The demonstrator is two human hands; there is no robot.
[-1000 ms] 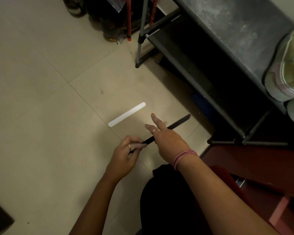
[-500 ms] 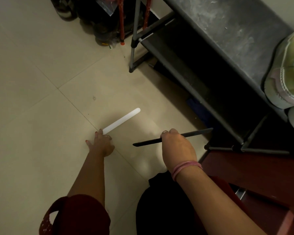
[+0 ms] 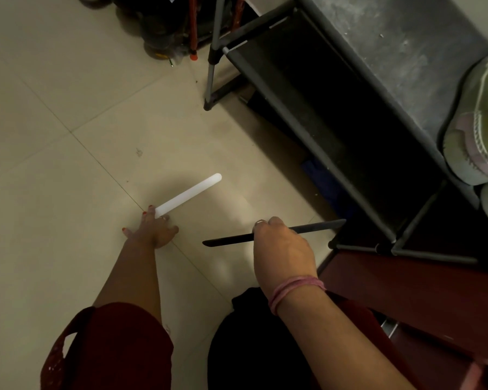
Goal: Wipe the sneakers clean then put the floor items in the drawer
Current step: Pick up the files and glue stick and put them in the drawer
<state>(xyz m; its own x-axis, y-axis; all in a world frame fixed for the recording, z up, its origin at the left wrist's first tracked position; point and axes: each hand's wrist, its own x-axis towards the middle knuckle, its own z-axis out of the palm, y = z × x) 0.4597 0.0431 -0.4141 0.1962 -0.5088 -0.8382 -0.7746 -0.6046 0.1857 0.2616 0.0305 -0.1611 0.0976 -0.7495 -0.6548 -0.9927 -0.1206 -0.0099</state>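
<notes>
Dark red cloth fills the near edge: a sleeve [image 3: 110,344] on the left arm, with black fabric [image 3: 254,342] bunched beside it under the right forearm. A pink band [image 3: 295,288] circles the right wrist. Just past it the right hand [image 3: 282,249] is curled round a thin black stick [image 3: 228,241], gripping it near the middle, so that one end points left above the floor and the other reaches right toward the foot of the shoe rack. To the left, the left hand [image 3: 152,230] lies low on the beige tiled floor [image 3: 54,192], its fingers spread and the fingertips touching the near end of a white stick [image 3: 189,195]; whether they have closed on it I cannot tell. The white stick lies flat on the tile, slanting away to the upper right, well apart from the black one. To the right a reddish-brown panel [image 3: 406,291] runs along the floor below the rack. The dark grey shoe rack [image 3: 307,136] stands further off on the right, its metal tubes framing dark fabric shelves. On its top shelf, at the right edge of the view, sit pale sneakers [image 3: 479,142] with pink and greenish trim, partly cut off by the frame. Farthest away, at the top, dark objects and red poles [image 3: 192,26] stand against the rack's end; they are too dim to name.
</notes>
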